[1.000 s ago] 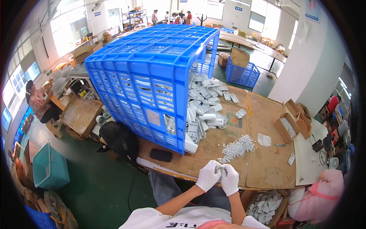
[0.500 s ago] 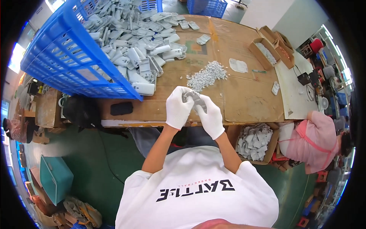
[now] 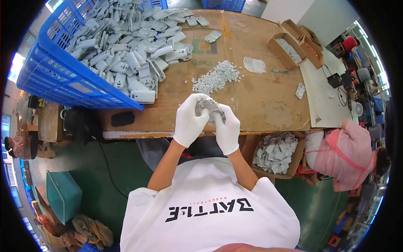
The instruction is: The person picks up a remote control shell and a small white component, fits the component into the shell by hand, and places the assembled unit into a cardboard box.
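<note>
Both my hands wear white gloves and meet just above the table's near edge. My left hand (image 3: 191,120) and my right hand (image 3: 228,129) grip a small grey plastic casing (image 3: 210,106) between them, with the thumbs pressed on it. Fingers cover most of the casing, so its exact form is hard to make out. Just beyond my hands lies a heap of small whitish pieces (image 3: 218,77). To the far left, a large pile of light grey plastic casings (image 3: 138,54) spills from a tipped blue crate (image 3: 71,84) onto the table.
Cardboard covers the table (image 3: 268,98). Small boxes of parts (image 3: 289,52) stand at the far right. A carton of grey-white pieces (image 3: 276,153) sits below the edge by my right arm. A person in pink (image 3: 340,153) is at the right. A dark pouch (image 3: 122,119) lies left.
The view has shifted slightly, so the table and pile appear a little further left and higher. My hands still hold the casing, its angle slightly changed.
</note>
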Demonstrator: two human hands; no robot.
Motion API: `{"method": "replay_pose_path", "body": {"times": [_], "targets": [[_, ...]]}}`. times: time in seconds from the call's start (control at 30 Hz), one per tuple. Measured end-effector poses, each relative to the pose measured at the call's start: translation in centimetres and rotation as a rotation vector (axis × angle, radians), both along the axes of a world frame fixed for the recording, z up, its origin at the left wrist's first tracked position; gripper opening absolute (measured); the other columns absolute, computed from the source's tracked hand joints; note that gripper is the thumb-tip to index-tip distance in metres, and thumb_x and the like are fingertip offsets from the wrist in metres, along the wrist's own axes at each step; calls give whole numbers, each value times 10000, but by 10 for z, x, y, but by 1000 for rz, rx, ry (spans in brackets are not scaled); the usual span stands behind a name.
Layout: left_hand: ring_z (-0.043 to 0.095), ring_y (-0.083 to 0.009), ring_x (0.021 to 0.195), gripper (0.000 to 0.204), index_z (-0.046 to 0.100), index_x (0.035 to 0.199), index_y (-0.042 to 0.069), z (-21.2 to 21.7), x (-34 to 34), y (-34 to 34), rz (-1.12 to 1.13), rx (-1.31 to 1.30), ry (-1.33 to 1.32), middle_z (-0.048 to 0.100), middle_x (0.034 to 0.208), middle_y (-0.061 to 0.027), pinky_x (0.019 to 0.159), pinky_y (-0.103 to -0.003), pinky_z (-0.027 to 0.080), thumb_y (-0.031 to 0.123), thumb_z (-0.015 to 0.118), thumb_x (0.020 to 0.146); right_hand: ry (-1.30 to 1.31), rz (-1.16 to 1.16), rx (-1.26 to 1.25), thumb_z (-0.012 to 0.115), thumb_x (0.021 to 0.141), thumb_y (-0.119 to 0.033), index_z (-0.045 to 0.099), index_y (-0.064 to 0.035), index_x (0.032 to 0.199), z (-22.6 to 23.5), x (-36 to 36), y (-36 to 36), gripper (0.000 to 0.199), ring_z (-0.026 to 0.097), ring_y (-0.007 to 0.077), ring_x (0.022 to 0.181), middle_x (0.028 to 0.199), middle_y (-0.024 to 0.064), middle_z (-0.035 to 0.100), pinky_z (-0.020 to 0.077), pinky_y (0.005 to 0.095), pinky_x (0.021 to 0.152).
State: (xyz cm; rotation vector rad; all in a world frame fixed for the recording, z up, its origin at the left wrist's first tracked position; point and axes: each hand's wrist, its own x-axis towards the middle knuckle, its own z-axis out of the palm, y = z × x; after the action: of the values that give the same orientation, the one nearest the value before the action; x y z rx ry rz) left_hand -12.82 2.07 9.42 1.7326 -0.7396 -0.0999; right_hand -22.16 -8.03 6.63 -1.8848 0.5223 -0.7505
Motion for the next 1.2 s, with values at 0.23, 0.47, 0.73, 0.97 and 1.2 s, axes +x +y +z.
{"method": "replay_pose_path", "body": {"times": [0.23,0.47,0.73,0.97,1.2], "targets": [[626,-79,818,164,631,1013,9,1,1,-14,39,-12,119,682,898,-44,740,-250,513,-53,628,861,-41,9,52,597,930,-3,661,-16,1090,9,5,-10,173,695,255,799,911,148,692,547,343,739],[611,-125,706,122,638,912,16,-21,0,-29,87,-137,103,634,785,-71,649,-296,496,-36,621,804,12,-2,-19,594,933,-5,669,-13,1065,-9,5,-17,152,697,279,844,948,158,696,550,357,771],[591,-107,773,87,591,939,30,-43,3,-52,49,-164,307,621,823,-51,708,-287,496,-9,583,861,16,-90,-167,686,884,-58,584,-54,1253,-4,-3,-20,383,673,316,1000,1141,164,666,540,383,830],[622,-125,794,143,623,984,23,-61,12,-68,-79,-209,421,660,848,-60,749,-307,519,33,578,849,18,-91,-637,764,778,-41,559,-95,1133,-31,-4,-34,414,613,374,1108,1304,156,540,548,454,858],[640,-161,752,145,622,944,16,-66,-3,-58,-44,-36,375,671,812,-95,730,-324,522,38,572,809,92,-11,-496,779,764,-57,570,-79,1071,-51,-18,-33,372,649,354,943,1126,130,611,542,446,767]]}}
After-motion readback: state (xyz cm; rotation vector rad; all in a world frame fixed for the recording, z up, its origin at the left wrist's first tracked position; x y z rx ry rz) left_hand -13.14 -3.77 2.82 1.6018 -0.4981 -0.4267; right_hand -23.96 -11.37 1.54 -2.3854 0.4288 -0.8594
